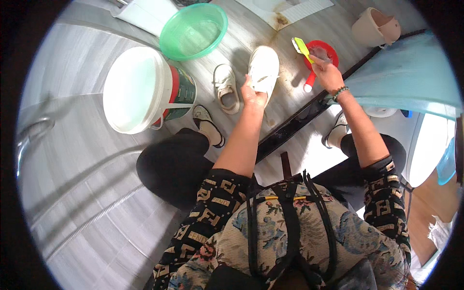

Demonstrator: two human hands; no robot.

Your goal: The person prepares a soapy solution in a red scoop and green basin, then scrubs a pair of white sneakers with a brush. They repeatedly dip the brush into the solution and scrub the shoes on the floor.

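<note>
A white lace-up shoe [264, 65] is gripped by my left hand [254, 95], whose fingers go inside its opening; its toe points away from me. On the floor to its left lies the matching white shoe [225, 87]. My right hand [326, 75] holds a yellow-green brush [302, 49] by its handle, the white bristle end tipped up to the left. Beneath that hand sits a red dipper [332, 51] with a red, white-ended handle, partly hidden by my fingers. The brush and the held shoe are apart.
A large bucket [158, 92] of pale liquid stands at left, with a green basin [212, 41] beyond it. At far right is a beige container [366, 30]. A dark raised track [295, 123] crosses the floor beside a glass panel [406, 72]. A shower hose [96, 227] hangs lower left.
</note>
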